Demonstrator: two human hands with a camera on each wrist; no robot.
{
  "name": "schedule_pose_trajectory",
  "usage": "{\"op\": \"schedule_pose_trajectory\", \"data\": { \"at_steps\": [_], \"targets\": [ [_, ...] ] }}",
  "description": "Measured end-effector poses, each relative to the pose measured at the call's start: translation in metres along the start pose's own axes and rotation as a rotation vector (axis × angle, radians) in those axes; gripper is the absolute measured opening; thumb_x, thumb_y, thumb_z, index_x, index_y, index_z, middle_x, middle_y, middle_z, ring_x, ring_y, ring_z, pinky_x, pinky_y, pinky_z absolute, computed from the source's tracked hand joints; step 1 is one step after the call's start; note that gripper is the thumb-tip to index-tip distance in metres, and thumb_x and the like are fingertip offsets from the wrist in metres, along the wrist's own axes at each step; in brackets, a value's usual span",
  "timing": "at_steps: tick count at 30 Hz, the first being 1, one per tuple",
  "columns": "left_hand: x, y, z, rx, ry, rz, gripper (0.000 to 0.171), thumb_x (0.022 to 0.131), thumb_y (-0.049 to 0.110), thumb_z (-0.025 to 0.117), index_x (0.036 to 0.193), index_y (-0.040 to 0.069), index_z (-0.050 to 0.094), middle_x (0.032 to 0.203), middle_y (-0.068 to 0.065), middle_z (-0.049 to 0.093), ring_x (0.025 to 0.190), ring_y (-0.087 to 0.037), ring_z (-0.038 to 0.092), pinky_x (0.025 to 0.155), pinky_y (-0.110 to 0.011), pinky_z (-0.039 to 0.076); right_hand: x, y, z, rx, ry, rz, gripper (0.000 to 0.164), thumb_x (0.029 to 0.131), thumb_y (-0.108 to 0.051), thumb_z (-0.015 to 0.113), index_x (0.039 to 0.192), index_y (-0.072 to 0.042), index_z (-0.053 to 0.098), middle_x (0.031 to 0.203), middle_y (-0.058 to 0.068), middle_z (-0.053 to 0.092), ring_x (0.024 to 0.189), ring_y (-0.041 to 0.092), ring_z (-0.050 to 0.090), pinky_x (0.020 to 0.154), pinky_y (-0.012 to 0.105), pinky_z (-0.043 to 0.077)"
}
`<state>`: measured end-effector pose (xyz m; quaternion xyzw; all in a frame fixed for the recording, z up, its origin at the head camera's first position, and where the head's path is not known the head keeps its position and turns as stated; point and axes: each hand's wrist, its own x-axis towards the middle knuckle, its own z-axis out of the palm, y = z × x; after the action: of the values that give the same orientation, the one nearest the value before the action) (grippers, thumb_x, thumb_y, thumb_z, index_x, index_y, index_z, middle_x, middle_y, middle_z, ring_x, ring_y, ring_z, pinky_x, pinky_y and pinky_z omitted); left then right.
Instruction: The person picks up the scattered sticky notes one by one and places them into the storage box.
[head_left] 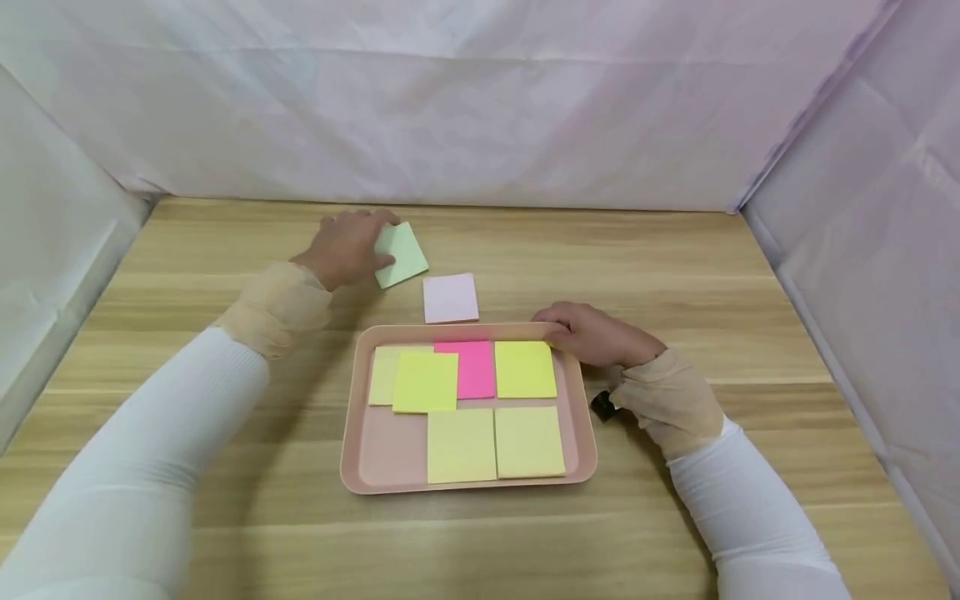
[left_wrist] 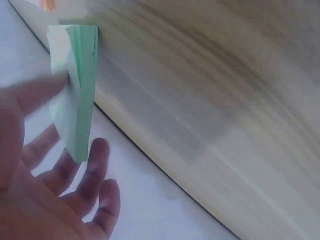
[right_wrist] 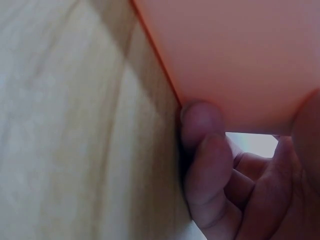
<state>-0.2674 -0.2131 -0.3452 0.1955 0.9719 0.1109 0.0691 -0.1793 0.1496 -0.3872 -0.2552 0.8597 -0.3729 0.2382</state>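
My left hand (head_left: 348, 248) pinches a pale green sticky note pad (head_left: 403, 253) between thumb and fingers, beyond the tray's far left corner. In the left wrist view the thumb presses one face of the green pad (left_wrist: 86, 100), whose sheets are slightly parted at one end. My right hand (head_left: 592, 332) grips the far right corner of a pink tray (head_left: 390, 454); in the right wrist view its fingers (right_wrist: 210, 165) curl at the tray's wall (right_wrist: 240, 65), low by the tabletop. A pale pink sticky note pad (head_left: 451, 298) lies just behind the tray.
Inside the tray lie a magenta pad (head_left: 476, 371), bright yellow pads (head_left: 525, 370) and pale yellow pads (head_left: 461, 446), some overlapping. The wooden table (head_left: 675, 267) is bounded by a white cloth (head_left: 450, 125) at the back and sides. A small black object (head_left: 603, 406) shows beside the right wrist.
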Motion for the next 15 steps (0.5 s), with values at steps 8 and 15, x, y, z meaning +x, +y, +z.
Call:
{"op": "schedule_pose_trajectory", "data": {
  "at_steps": [8, 15],
  "targets": [
    [-0.006, 0.001, 0.001, -0.191, 0.097, 0.063, 0.043, 0.091, -0.002, 0.049, 0.133, 0.007, 0.044, 0.126, -0.024, 0.051, 0.108, -0.035, 0.048, 0.086, -0.053, 0.045, -0.001, 0.001, -0.001, -0.016, 0.021, -0.002, 0.024, 0.096, -0.007, 0.047, 0.112, -0.012, 0.064, 0.103, 0.013, 0.059, 0.08, 0.019, 0.06, 0.065, 0.034, 0.056],
    [-0.021, 0.003, 0.0, -0.2, 0.211, 0.164, 0.04, 0.09, -0.007, 0.046, 0.129, 0.006, 0.046, 0.13, -0.021, 0.051, 0.106, -0.033, 0.05, 0.083, -0.053, 0.048, -0.001, 0.001, 0.0, 0.008, -0.007, 0.009, 0.024, 0.097, -0.008, 0.046, 0.113, -0.012, 0.063, 0.105, 0.013, 0.059, 0.077, 0.018, 0.062, 0.063, 0.033, 0.057]
  ]
}}
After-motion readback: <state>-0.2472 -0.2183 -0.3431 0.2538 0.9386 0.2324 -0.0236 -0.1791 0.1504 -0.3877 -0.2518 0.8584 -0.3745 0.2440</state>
